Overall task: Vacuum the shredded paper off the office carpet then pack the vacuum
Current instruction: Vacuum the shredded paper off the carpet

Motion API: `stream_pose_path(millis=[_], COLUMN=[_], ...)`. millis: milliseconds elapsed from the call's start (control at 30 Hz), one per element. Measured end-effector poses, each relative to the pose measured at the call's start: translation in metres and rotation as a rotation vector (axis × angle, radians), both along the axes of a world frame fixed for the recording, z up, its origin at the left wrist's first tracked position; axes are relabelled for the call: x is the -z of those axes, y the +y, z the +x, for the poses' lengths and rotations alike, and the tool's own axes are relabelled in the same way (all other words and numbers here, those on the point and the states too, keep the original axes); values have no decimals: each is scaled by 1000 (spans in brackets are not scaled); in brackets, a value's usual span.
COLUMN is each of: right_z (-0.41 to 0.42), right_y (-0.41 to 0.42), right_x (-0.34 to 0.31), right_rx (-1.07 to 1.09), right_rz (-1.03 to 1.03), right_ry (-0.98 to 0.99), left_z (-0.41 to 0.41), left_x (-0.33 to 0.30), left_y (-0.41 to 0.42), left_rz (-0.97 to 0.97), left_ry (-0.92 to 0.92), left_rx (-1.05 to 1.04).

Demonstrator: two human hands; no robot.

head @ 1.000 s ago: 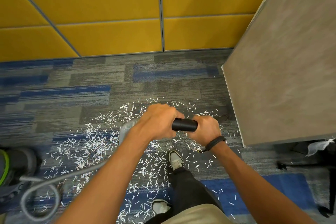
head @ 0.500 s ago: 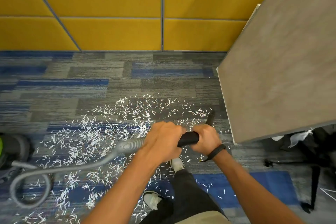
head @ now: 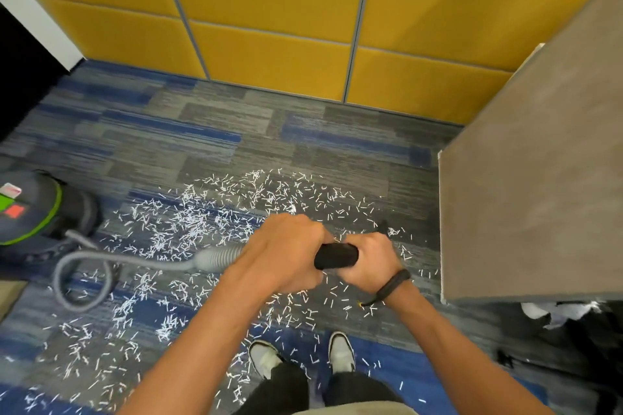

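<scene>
Shredded paper [head: 215, 236] lies thick across the carpet [head: 236, 141], from its middle toward my shoes at the near edge, so almost none is cleared. My left hand [head: 286, 253] and right hand [head: 369, 261] curl round the black wand handle [head: 335, 256]. The vacuum canister [head: 37, 209] sits at the left edge, unpacked.

yellow wall panels [head: 269, 10], grey-blue carpet [head: 236, 131] — desk [head: 539, 195]

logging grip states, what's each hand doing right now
Left hand: grips the black wand handle at the hose end.
Right hand: grips the same handle.
</scene>
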State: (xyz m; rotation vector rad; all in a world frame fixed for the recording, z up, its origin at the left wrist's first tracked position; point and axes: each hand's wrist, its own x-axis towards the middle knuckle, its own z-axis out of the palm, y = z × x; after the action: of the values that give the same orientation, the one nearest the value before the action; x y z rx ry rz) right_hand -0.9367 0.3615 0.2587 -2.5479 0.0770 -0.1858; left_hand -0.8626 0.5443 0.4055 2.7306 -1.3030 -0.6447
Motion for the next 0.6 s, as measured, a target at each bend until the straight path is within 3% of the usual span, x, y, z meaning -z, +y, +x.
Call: stream_pose_path(millis=[167, 433, 600], right_z=[-13, -29, -14], right_y=[-13, -17, -5], right_x=[5, 6, 2], right_rx=[-29, -203, -323], right_rz=[-120, -77, -27], right_ry=[27, -77, -36], left_z=[-17, -69, -86], left_x=[-9, 8, 3], left_y=[-5, -4, 0], left_rz=[-1, -19, 29], left_ry=[16, -39, -105], left_rx=[-77, -239, -364])
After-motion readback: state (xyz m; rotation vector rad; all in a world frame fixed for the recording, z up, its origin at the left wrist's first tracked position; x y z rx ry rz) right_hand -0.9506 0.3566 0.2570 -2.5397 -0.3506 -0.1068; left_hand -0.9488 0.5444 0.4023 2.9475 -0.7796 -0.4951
